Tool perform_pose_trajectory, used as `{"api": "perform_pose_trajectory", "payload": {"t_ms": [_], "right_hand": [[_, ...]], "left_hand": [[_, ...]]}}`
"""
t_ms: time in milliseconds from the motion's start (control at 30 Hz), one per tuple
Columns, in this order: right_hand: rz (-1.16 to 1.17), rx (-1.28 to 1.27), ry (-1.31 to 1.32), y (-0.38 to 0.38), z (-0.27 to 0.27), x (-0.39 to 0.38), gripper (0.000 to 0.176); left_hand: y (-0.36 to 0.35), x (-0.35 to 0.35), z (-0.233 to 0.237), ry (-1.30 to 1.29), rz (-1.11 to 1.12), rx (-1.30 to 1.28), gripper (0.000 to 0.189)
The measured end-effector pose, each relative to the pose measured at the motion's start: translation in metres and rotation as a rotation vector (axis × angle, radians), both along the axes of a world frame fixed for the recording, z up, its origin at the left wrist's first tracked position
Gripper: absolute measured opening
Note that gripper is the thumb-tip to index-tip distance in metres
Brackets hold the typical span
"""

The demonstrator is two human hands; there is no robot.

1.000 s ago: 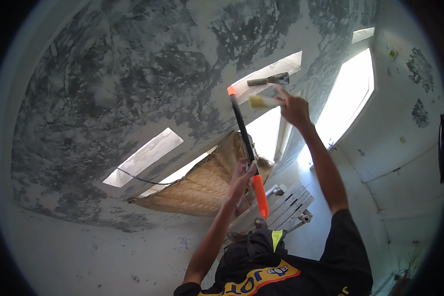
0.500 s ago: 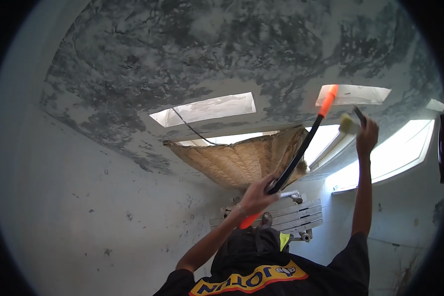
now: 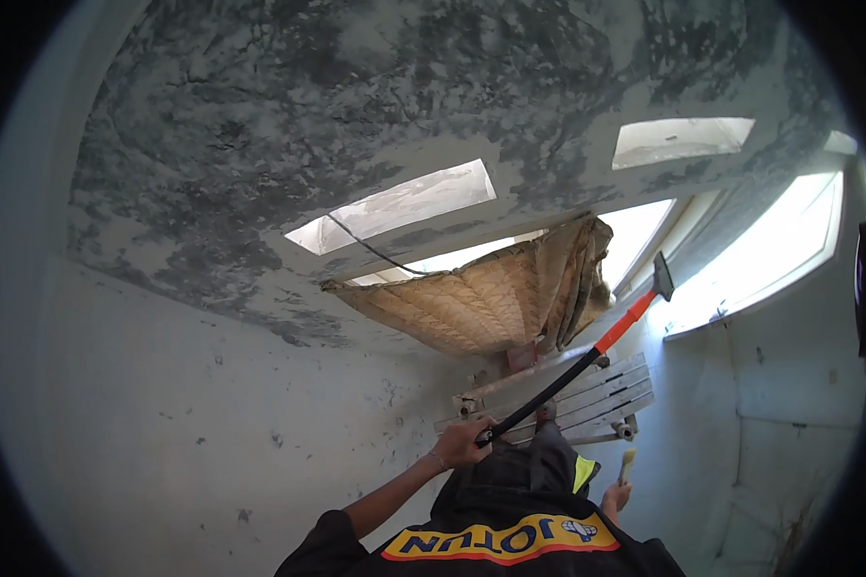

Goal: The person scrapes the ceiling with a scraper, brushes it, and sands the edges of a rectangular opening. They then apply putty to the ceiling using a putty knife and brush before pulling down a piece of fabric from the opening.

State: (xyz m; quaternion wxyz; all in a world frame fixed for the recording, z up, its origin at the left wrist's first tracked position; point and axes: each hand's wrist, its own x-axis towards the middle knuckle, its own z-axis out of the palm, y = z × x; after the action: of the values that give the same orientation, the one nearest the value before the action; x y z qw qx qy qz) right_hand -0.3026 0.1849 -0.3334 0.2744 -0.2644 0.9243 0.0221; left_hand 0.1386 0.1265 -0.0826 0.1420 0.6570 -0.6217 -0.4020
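Observation:
My left hand (image 3: pixel 460 444) is wrapped round the lower end of a long-handled scraper (image 3: pixel 558 387). Its black and orange pole slants up to the right and ends in a flat dark head (image 3: pixel 663 277) in front of the bright window. Low on the right, beside my body, my right hand (image 3: pixel 617 496) grips a paintbrush (image 3: pixel 627 465) with pale bristles pointing up. Part of that hand and its forearm are hidden by my dark shirt (image 3: pixel 433 567).
Overhead is a patchy grey ceiling (image 3: pixel 356 87) with recessed openings. A brown quilted sheet (image 3: pixel 481 298) hangs over a window, with a dark cable (image 3: pixel 375 252) beside it. A slatted wooden platform (image 3: pixel 606 394) lies below. The white wall (image 3: pixel 183 404) on the left has chipped marks.
My right hand has come down from near the ceiling to my side with the paintbrush. The scraper has tilted down to the right, and my left hand is lower.

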Motion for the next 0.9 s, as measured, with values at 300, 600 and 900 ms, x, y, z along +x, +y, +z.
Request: {"api": "perform_pose_trajectory", "payload": {"t_ms": [300,600,900], "right_hand": [[-0.081,0.155,-0.216,0.103,-0.006,0.039,0.030],[0.169,-0.173,-0.137,0.085,0.020,0.106,0.027],[0.099,0.164,-0.248,0.121,-0.042,0.132,0.041]], "left_hand": [[0.023,0.050,-0.109,-0.075,-0.230,0.127,0.047],[0.059,0.093,-0.159,-0.055,-0.315,0.280,0.054],[0.110,0.106,-0.237,0.051,-0.186,0.403,0.055]]}}
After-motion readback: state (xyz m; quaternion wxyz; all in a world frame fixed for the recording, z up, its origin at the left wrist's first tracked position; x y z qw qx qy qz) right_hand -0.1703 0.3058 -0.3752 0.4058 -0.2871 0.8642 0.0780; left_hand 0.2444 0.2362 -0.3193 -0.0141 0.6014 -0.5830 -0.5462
